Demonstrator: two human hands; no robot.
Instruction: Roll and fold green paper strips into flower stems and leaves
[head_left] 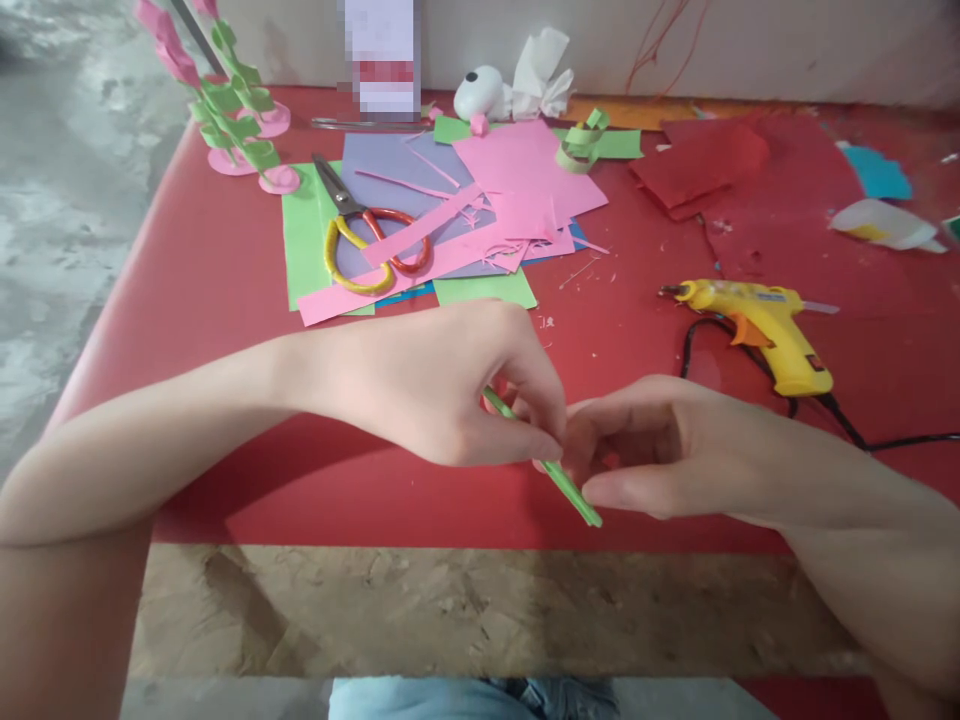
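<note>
A thin folded strip of green paper slants down to the right in front of me, over the near part of the red tabletop. My left hand pinches it between thumb and bent fingers, so its middle is covered. Close by, my right hand has its fingers curled and its thumb tip against the strip's lower end; its other fingertips are partly hidden behind the strip and my left hand.
Scissors with yellow and red handles lie on pink paper and other coloured sheets. A yellow glue gun with a black cord rests at right. Pink-and-green paper flowers stand back left. A white eyed figure sits at the back.
</note>
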